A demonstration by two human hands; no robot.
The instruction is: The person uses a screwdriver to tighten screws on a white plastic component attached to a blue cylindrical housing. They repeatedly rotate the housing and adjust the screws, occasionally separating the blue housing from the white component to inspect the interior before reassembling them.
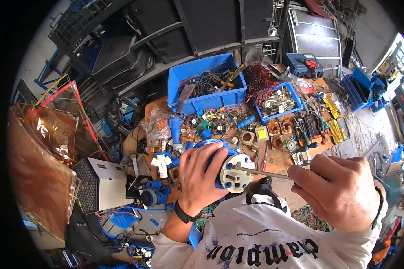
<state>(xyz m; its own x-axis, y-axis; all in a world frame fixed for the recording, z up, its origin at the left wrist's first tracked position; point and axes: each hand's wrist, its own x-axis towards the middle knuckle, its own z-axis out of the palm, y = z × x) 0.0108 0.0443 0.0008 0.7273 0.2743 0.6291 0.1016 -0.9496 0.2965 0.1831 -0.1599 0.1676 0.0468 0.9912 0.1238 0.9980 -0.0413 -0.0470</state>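
My left hand (199,172) is wrapped round a blue industrial plug (218,184) and tilts its round off-white face (235,179) to the right. Several holes with blue inside and raised pieces show on that face. In my right hand (334,190) is a screwdriver (269,174) with a long metal shaft, held nearly level. Its tip meets the plug's face near the upper middle. My fingers hide the grip, so its shape cannot be made out.
Beyond my hands, a wooden table (280,166) carries loose electrical parts, a blue crate (206,101) of cables and tools, and a blue tray (278,103) of metal pieces. White fittings (161,166) and another blue connector (155,196) lie left. Pliers (309,127) sit right.
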